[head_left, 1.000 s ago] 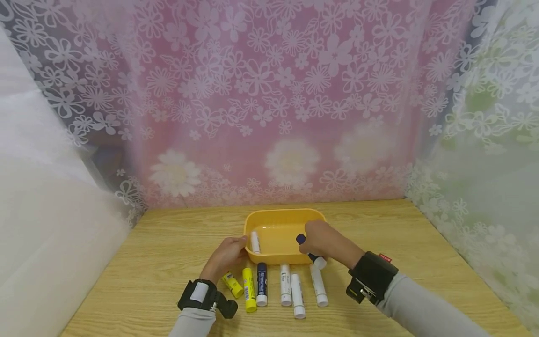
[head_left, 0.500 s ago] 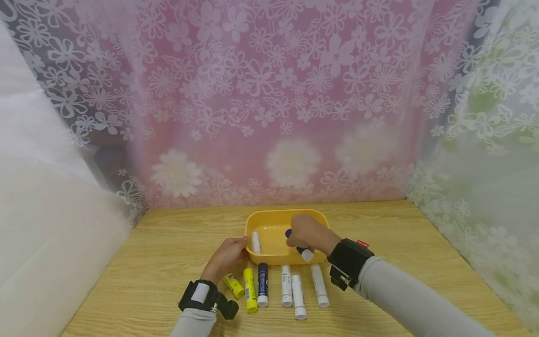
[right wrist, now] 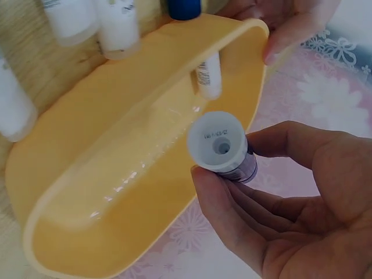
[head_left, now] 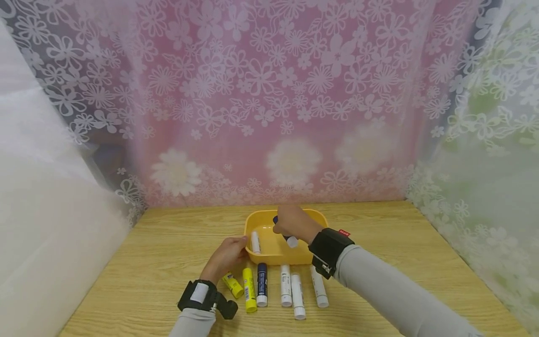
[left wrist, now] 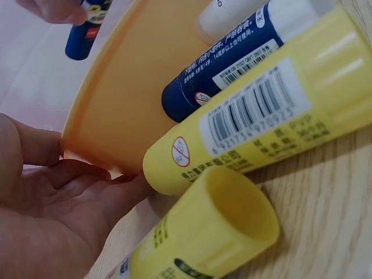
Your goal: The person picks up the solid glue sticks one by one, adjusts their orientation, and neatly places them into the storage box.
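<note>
Head view: right hand (head_left: 296, 222) over yellow tub (head_left: 286, 259), grip pinching a dark-blue glue stick (right wrist: 224, 153), tilted. Left hand (head_left: 227, 253): grip pinching the tub's left end. One white stick (head_left: 255, 242) lies inside; six more sticks (head_left: 286, 286) lie on the worktop (head_left: 177, 248) in front.

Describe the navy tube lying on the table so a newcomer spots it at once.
Find the yellow tray on the wooden table, then look along its near side. There, the navy tube lies between a yellow tube on its left and a white tube on its right. Among those lying there, only it is dark, with one white end.
</note>
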Available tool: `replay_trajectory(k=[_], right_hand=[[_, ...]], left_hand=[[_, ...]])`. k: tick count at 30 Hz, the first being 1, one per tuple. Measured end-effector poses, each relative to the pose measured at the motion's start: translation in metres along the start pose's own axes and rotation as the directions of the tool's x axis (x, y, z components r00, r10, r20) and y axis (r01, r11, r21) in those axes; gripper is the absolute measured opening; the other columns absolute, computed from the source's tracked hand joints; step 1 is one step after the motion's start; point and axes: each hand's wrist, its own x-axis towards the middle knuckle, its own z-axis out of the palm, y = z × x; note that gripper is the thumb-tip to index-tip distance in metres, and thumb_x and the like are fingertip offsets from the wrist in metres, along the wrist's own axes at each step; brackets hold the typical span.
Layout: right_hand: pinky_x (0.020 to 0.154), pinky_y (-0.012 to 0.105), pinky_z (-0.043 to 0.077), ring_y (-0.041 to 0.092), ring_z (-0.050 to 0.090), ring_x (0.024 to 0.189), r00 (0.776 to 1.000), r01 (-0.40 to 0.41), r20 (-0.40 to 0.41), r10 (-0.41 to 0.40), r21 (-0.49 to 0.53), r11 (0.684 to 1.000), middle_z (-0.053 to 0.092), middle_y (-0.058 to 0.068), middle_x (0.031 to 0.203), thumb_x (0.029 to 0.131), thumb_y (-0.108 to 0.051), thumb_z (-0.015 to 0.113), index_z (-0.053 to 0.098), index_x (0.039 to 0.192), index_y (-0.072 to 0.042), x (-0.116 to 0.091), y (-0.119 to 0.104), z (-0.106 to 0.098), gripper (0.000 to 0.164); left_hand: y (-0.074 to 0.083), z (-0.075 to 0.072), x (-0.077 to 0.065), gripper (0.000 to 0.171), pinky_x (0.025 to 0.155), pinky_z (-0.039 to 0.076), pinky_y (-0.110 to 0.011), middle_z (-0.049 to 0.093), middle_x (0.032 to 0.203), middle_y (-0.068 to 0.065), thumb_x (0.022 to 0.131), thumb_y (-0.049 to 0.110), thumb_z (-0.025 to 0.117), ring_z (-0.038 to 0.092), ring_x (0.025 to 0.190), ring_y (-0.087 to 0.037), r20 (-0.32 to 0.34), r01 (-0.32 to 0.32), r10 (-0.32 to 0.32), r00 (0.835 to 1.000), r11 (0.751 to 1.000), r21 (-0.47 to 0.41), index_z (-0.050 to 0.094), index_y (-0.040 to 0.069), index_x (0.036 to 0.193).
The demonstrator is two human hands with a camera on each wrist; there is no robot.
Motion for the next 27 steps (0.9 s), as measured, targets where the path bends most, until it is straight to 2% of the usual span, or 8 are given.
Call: replay_trajectory(k=[6, 10, 15, 18, 21, 27], right_hand=[[0.044, 0.023, 0.037, 0.016, 0.048, 0.042, 1.0, -0.016, 0.005, 0.016, -0.023, 1.0, 0.044, 0.001, 0.049, 0.091, -0.012, 0.07, 0.056, 0.054, -0.009, 0.008, -0.009, -0.005, 0.039], [0.042, 0.022, 0.035, 0.015, 0.045, 0.04, 1.0, -0.009, -0.011, 0.009, -0.034, 0.999, 0.039, -0.001, 0.048, 0.092, -0.01, 0.066, 0.05, 0.051, -0.011, 0.013, -0.012, -0.007, 0.044], [0.043, 0.022, 0.035, 0.015, 0.048, 0.041, 0.997, -0.065, -0.032, 0.064, -0.013, 0.998, 0.032, -0.003, 0.05, 0.091, -0.008, 0.064, 0.045, 0.051, -0.014, 0.022, -0.016, -0.003, 0.045], [0.043, 0.022, 0.039, 0.017, 0.055, 0.044, 0.993, -0.106, -0.04, 0.107, 0.027, 0.994, 0.035, -0.002, 0.052, 0.09, -0.008, 0.066, 0.048, 0.052, -0.012, 0.025, -0.018, 0.002, 0.042], [0.045, 0.024, 0.05, 0.02, 0.064, 0.05, 0.988, -0.147, -0.038, 0.15, 0.082, 0.986, 0.043, 0.0, 0.054, 0.089, -0.009, 0.069, 0.059, 0.058, -0.007, 0.027, -0.018, 0.009, 0.033], [0.047, 0.03, 0.057, 0.025, 0.068, 0.051, 0.977, -0.199, -0.052, 0.207, 0.134, 0.971, 0.058, 0.007, 0.064, 0.088, -0.008, 0.071, 0.069, 0.072, 0.0, 0.033, -0.014, 0.023, 0.018]], left_hand=[[0.001, 0.001, 0.0, 0.054, 0.11, 0.045, -0.056, 0.057, 0.143, -0.019, 0.111, 0.035, 0.038, 0.056, 0.133, -0.036, -0.023, 0.021, -0.021, 1.0, 1.0, 0.004, 0.051, -0.005, 0.144], [0.001, 0.001, 0.0, 0.053, 0.11, 0.046, -0.055, 0.059, 0.141, -0.019, 0.111, 0.034, 0.038, 0.057, 0.131, -0.034, -0.024, 0.014, -0.014, 1.0, 1.0, 0.008, 0.053, -0.005, 0.143], [0.001, 0.001, -0.001, 0.051, 0.11, 0.046, -0.055, 0.059, 0.141, -0.019, 0.111, 0.032, 0.038, 0.057, 0.13, -0.034, -0.03, 0.006, -0.006, 1.0, 1.0, -0.003, 0.053, -0.006, 0.142], [0.002, 0.001, -0.001, 0.051, 0.11, 0.046, -0.054, 0.058, 0.142, -0.02, 0.111, 0.031, 0.037, 0.057, 0.131, -0.035, -0.024, 0.001, -0.002, 1.0, 1.0, -0.017, 0.052, -0.007, 0.143], [0.001, 0.002, -0.001, 0.052, 0.11, 0.046, -0.054, 0.057, 0.143, -0.021, 0.112, 0.031, 0.036, 0.056, 0.133, -0.036, -0.015, 0.004, -0.005, 1.0, 1.0, -0.024, 0.051, -0.007, 0.143], [0.003, 0.002, 0.001, 0.053, 0.11, 0.046, -0.053, 0.056, 0.144, -0.022, 0.112, 0.031, 0.036, 0.055, 0.134, -0.037, -0.01, 0.007, -0.008, 1.0, 1.0, -0.03, 0.049, -0.008, 0.145]])
